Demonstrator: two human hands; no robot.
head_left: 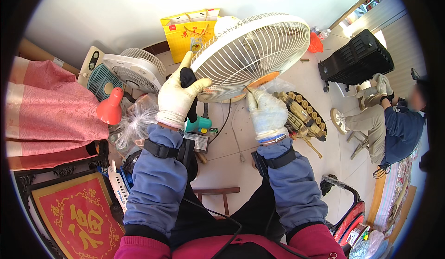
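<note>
A white standing fan with a round wire guard [245,50] and an orange part at its lower rim fills the upper middle. My left hand [176,94], in a cream glove, grips the fan's left rim, a black piece, perhaps cloth, between its fingers. My right hand [266,113], gloved, has fingertips closed at the orange lower part, by a thin dark cord; what exactly they pinch is unclear. Below the left hand lies a teal tool [197,124]. A toy tank [303,117] sits beside my right hand.
Another fan [132,73], a red lamp [109,108] and plastic bags [134,122] crowd the left. A yellow paper bag [183,36] leans on the wall. A seated person [398,129] is at right near a black radiator [354,57]. A wooden stool [218,190] is below.
</note>
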